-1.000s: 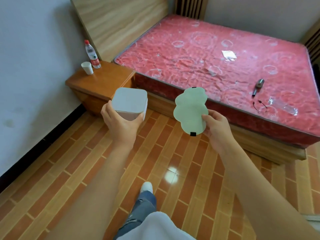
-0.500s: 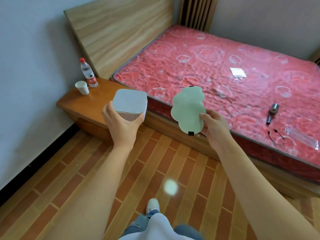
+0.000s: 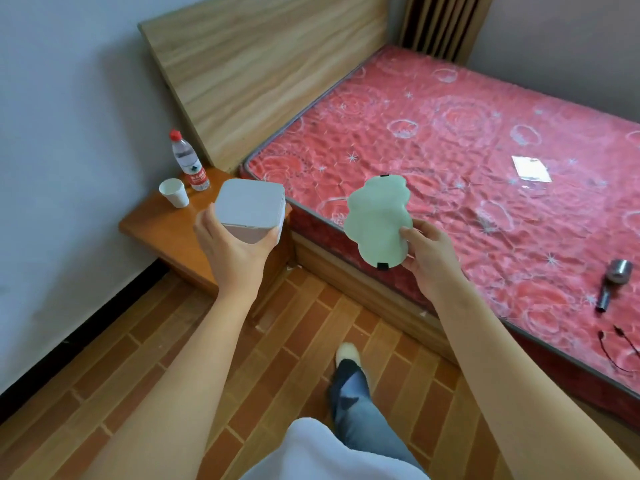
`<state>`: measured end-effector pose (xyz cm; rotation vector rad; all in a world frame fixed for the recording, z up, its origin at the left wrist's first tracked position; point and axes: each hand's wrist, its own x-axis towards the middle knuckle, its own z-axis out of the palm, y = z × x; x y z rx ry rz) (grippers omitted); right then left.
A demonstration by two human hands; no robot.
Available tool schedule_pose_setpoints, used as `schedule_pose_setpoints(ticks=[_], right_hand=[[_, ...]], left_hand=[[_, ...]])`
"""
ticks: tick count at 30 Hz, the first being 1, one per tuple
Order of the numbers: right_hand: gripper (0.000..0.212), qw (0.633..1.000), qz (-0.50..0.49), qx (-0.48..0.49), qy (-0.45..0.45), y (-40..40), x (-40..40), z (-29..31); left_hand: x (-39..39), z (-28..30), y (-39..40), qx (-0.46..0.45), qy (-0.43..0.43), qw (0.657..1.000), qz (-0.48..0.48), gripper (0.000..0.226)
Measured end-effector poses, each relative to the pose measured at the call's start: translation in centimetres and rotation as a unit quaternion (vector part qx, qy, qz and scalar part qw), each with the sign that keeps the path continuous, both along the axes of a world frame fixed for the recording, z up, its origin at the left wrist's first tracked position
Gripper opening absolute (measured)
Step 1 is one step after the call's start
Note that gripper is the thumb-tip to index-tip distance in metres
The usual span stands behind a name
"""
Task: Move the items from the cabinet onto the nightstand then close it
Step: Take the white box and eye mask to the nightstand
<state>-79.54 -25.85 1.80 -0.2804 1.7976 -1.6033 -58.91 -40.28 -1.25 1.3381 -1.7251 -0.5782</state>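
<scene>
The person's left hand [image 3: 232,247] grips a white box [image 3: 250,206] with rounded corners from below, thumb on its left side and fingertips curled up against its right side. The box is held in the air in front of the wooden nightstand [image 3: 162,223], over that surface's near right corner as seen from the head camera, and does not rest on it.

The right hand [image 3: 433,252] pinches a flat, pale green, cloud-shaped pad [image 3: 377,218] by its right edge, thumb in front and the other fingers behind. The pad is held upright and faces the camera, with a small black tab at its top edge and another at its bottom edge. It hangs in front of the near edge of the bed's red mattress [image 3: 467,140], well apart from the nightstand.

On the nightstand, a clear water bottle [image 3: 188,161] with a red cap and red label stands upright at the far edge against the wall, and a white paper cup [image 3: 174,192] stands just beside it, nearer the camera.

On the mattress lie a small clear packet [image 3: 531,169], a dark cylindrical device [image 3: 612,285] near the right edge, and a thin black cord [image 3: 620,344] close to it.

The wooden headboard [image 3: 270,67] rises behind the nightstand. The person's leg and a light shoe [image 3: 348,353] show over the brick-patterned floor [image 3: 138,358].
</scene>
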Motion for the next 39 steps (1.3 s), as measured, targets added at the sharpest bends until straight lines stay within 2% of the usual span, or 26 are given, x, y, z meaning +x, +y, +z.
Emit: schedule_pose_setpoints(ticks=[8, 15, 28, 39], right_hand=[[0.022, 0.997, 0.083, 0.011, -0.001, -12.2, -9.1, -0.8], [0.019, 0.983, 0.184, 0.007, 0.005, -21.8, -12.0, -0.7], [0.015, 0.944, 0.325, 0.041, 0.018, -39.0, -8.3, -2.9], [0.03, 0.915, 0.394, 0.082, 0.023, -49.1, -4.4, -4.4]], left_hand=[[-7.2, 0.7, -8.1, 0.006, -0.004, 0.996, 0.093, 0.093], [-9.5, 0.9, -13.7, 0.003, -0.009, 0.982, 0.187, 0.091], [-3.9, -2.3, -24.2, 0.046, 0.032, 0.946, 0.319, 0.091], [-0.9, -2.9, -31.2, 0.044, 0.031, 0.931, 0.362, 0.09]])
